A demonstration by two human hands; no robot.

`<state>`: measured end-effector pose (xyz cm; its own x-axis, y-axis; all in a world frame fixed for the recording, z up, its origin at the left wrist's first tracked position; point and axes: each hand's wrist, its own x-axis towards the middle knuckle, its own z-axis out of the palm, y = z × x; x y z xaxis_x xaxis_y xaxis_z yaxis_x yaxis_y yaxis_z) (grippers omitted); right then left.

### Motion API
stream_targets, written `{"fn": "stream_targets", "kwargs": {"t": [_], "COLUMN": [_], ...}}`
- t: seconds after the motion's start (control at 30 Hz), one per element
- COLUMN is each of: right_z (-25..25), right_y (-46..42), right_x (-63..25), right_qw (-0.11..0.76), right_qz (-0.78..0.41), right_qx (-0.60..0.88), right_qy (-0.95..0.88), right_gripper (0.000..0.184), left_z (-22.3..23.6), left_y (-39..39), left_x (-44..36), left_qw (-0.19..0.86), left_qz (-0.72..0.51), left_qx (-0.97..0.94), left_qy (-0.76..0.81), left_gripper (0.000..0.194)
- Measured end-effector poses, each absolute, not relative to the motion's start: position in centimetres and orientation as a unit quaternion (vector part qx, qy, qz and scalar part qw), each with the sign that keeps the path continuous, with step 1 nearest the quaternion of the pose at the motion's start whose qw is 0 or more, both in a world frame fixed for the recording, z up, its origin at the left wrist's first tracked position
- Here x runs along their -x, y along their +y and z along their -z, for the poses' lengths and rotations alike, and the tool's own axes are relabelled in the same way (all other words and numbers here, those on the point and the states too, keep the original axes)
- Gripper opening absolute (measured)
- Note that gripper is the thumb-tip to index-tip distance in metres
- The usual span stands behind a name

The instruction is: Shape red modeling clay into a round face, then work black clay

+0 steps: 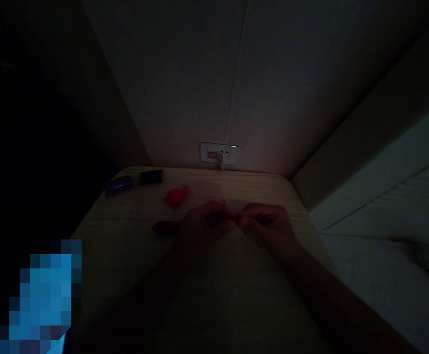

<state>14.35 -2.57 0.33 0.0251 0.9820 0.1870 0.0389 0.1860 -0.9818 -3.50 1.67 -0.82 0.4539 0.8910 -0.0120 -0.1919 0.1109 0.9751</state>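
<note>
Dark shot. Two bare hands over a light wood table point(232, 275), fingertips meeting near the middle. Left hand point(201, 226) is in a thumb-and-finger pinch on a thin red strip point(217, 202); part of it shows just past the fingers on the far side. Right hand point(269, 223) is pinched too, tip to tip with the left, apparently on the same strip, though the exact contact is too dark to read. Neither hand is spread. Between the fingertips the strip's long axis seems to run left-right; can't tell which way its ends point.

Red bundle point(176, 196) lies on the table beyond the left hand and a bit left of it, crumpled, with a small tuft pointing up and right. Can't tell if it's a bag or holds anything. Dark long piece point(165, 227) sits beside the left hand, long axis left-right, tapered end pointing left, other end hidden by the hand.

Far left corner: purple piece point(119, 186) and black piece point(151, 177), roughly in line; can't tell if joined. Wall socket point(204, 153) behind the table has a white plug point(222, 160) in it.
</note>
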Motion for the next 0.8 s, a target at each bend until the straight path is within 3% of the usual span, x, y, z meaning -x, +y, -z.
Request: {"fn": "stream_targets", "kwargs": {"t": [0.47,0.8], "right_z": [0.01,-0.06], "right_y": [-2.50,-2.77], "right_x": [-14.17,-14.00], "right_qw": [0.538,0.522], "right_qz": [-0.452,-0.406], "right_qx": [0.487,0.517], "right_qy": [-0.518,-0.543], "right_gripper": [0.017,0.019], "left_z": [1.38,0.72], "left_y": [1.74,1.76], "left_x": [3.39,3.44], "left_qw": [0.649,0.604], "left_qz": [-0.436,-0.445], "left_qx": [-0.532,-0.549], "left_qy": [0.324,0.368], "left_gripper": [0.020,0.012]}}
